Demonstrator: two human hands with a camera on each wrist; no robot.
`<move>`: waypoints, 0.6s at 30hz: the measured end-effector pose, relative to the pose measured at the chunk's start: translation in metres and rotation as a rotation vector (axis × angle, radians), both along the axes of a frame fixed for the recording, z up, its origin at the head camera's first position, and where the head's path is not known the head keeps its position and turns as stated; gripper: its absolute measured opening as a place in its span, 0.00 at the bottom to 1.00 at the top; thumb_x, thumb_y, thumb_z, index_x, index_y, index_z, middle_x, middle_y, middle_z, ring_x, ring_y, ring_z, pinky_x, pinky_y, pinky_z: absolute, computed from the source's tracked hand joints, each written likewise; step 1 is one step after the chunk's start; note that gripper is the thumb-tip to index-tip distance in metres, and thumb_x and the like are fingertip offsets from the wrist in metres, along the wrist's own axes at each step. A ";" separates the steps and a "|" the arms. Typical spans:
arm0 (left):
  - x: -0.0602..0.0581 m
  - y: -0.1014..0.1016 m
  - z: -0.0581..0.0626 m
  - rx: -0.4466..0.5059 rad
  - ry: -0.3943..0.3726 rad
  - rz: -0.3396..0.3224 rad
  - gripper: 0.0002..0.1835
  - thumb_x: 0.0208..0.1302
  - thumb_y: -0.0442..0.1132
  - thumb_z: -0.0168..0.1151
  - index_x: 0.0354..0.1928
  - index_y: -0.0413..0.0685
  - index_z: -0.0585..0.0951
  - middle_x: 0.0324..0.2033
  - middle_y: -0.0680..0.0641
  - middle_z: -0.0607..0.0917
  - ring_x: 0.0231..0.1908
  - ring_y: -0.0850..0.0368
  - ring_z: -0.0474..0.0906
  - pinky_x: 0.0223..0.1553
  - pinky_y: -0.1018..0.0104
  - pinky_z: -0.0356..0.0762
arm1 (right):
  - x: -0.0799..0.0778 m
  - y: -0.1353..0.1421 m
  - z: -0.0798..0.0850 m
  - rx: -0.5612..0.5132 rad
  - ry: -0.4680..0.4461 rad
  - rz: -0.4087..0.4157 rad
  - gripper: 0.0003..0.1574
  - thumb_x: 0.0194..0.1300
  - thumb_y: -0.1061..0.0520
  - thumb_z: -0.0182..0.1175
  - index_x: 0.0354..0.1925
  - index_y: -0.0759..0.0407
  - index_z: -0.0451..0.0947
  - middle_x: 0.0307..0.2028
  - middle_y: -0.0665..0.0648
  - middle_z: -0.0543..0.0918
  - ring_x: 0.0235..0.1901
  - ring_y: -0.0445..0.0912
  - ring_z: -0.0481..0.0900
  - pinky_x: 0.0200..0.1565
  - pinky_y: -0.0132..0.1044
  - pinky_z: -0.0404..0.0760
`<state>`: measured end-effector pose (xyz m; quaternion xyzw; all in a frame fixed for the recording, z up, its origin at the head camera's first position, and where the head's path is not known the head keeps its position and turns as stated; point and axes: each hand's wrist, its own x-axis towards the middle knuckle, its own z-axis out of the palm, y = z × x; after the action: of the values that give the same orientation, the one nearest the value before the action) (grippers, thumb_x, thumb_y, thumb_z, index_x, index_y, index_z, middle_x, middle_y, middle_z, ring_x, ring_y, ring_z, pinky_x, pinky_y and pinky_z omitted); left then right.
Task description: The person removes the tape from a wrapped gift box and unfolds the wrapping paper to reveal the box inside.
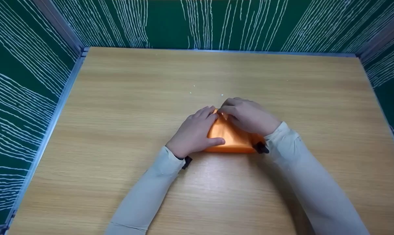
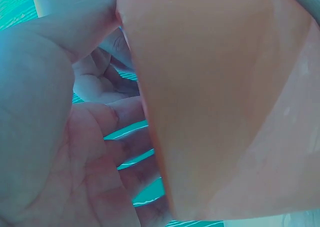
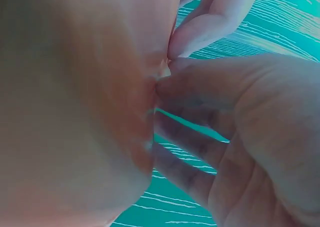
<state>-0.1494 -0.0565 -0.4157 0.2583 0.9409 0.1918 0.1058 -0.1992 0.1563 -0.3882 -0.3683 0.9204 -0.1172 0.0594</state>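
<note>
- Left hand [image 1: 196, 131]: released, fingers straight, touching 9 o'clock side of smooth, plastic-looking orange trapezoidal object [image 1: 231, 137].
- Right hand [image 1: 249, 115]: pinching its 11 o'clock edge.
- Object: on pale wood-grain table [image 1: 118, 107].

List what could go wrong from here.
The right hand pinches a small bit of the orange bag near its far edge, so it might slip or tear the bag. The left hand lies spread on the bag, so it could slide. White specks on the table might stick to it.
</note>
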 end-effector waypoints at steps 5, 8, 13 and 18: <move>0.000 0.000 -0.001 0.005 0.002 -0.004 0.46 0.67 0.67 0.63 0.77 0.46 0.67 0.79 0.43 0.61 0.79 0.46 0.54 0.75 0.47 0.59 | -0.003 0.000 0.000 -0.022 0.026 0.009 0.15 0.70 0.60 0.67 0.54 0.56 0.87 0.50 0.58 0.85 0.49 0.55 0.83 0.59 0.50 0.82; 0.000 0.000 -0.001 0.001 0.003 -0.004 0.46 0.67 0.67 0.63 0.77 0.45 0.67 0.79 0.44 0.61 0.79 0.47 0.53 0.75 0.48 0.58 | -0.004 -0.001 -0.002 -0.003 0.029 -0.015 0.15 0.70 0.58 0.67 0.54 0.56 0.87 0.50 0.58 0.86 0.49 0.54 0.83 0.60 0.50 0.81; -0.001 0.001 -0.001 0.002 -0.002 -0.005 0.47 0.67 0.67 0.62 0.77 0.45 0.66 0.79 0.44 0.60 0.79 0.47 0.53 0.76 0.48 0.57 | -0.004 -0.003 -0.003 0.020 0.024 -0.041 0.13 0.70 0.57 0.67 0.52 0.55 0.85 0.46 0.56 0.85 0.44 0.52 0.82 0.58 0.47 0.82; -0.002 0.001 -0.001 -0.006 -0.003 -0.003 0.47 0.67 0.67 0.62 0.77 0.45 0.66 0.79 0.44 0.60 0.79 0.47 0.53 0.76 0.48 0.58 | -0.004 -0.004 -0.001 0.023 0.000 -0.069 0.16 0.71 0.56 0.67 0.56 0.55 0.84 0.48 0.56 0.86 0.47 0.53 0.83 0.60 0.49 0.81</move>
<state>-0.1510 -0.0560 -0.4163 0.2592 0.9409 0.1890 0.1084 -0.2033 0.1519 -0.3896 -0.3357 0.9338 -0.1086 0.0593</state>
